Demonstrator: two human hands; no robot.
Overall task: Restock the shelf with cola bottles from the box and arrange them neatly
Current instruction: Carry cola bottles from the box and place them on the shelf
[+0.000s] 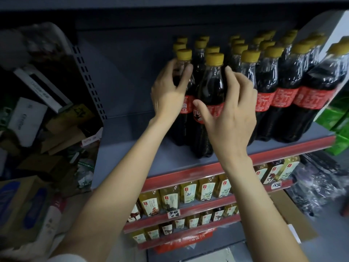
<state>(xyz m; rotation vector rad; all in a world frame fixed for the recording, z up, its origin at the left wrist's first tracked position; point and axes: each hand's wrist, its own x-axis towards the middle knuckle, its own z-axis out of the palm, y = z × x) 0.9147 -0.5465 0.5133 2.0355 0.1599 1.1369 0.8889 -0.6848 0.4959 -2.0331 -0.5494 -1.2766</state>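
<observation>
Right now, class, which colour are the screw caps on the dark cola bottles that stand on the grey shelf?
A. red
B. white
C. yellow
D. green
C: the dark cola bottles with red labels on the grey shelf all carry yellow screw caps; red appears only on the labels and the shelf edge.

Likely a shop: stocked shelves (217, 167) with handwritten price tags (173, 214)

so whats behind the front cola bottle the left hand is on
Behind the front cola bottle that the left hand grips, more yellow caps line up toward the shelf's back wall. Their bodies are hidden by the front bottle and the fingers.
</observation>
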